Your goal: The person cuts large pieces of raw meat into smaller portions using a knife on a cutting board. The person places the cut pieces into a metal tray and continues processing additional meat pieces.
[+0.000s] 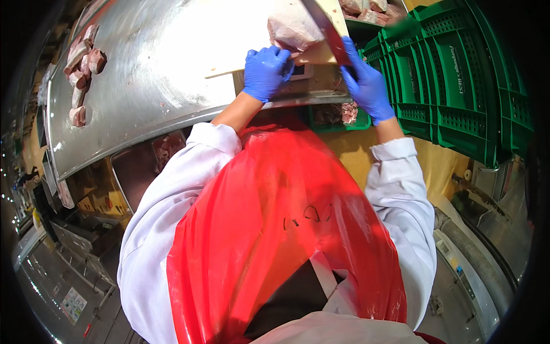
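Observation:
A large pale pink piece of raw meat [293,28] lies on a cream cutting board [329,55] at the top middle. My left hand [264,71], in a blue glove, is closed at the near edge of the meat, its fingertips partly hidden there. On the right, my right hand [368,87], also gloved in blue, is wrapped round a knife [327,30]. The long blade points up and to the left, passing over the right side of the meat. Most of the handle is hidden in my grip.
Several meat chunks [85,62] lie at the left of the steel table [149,69]. Green crates [444,86] stack up at the right. Below the table edge are a green tub [365,121] with meat scraps and a metal tray [133,172] with meat.

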Tool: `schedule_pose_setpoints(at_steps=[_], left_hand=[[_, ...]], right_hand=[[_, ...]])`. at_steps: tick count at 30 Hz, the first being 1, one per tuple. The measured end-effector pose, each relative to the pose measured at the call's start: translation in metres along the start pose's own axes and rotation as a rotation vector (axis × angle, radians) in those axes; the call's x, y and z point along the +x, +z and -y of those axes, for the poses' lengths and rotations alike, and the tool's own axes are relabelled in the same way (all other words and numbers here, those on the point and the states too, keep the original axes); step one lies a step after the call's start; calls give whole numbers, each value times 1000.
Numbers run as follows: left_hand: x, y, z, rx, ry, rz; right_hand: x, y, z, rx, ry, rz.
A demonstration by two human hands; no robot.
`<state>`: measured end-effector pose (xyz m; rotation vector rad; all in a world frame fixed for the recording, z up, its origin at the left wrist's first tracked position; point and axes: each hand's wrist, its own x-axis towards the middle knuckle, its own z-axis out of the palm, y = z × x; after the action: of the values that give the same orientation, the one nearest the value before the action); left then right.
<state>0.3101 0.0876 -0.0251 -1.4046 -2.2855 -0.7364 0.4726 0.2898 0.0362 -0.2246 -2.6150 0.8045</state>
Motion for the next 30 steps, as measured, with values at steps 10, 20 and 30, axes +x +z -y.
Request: schedule_pose_setpoints(at_steps=[10, 20, 30], left_hand=[[-10, 14, 16, -24, 57, -177], [-9, 6, 15, 41, 12, -77], [15, -30, 25, -220, 63, -115]], right_hand=[[3, -10, 5, -719, -252, 443], [18, 22, 45, -555, -241, 285], [-126, -97, -22, -575, 111, 463]])
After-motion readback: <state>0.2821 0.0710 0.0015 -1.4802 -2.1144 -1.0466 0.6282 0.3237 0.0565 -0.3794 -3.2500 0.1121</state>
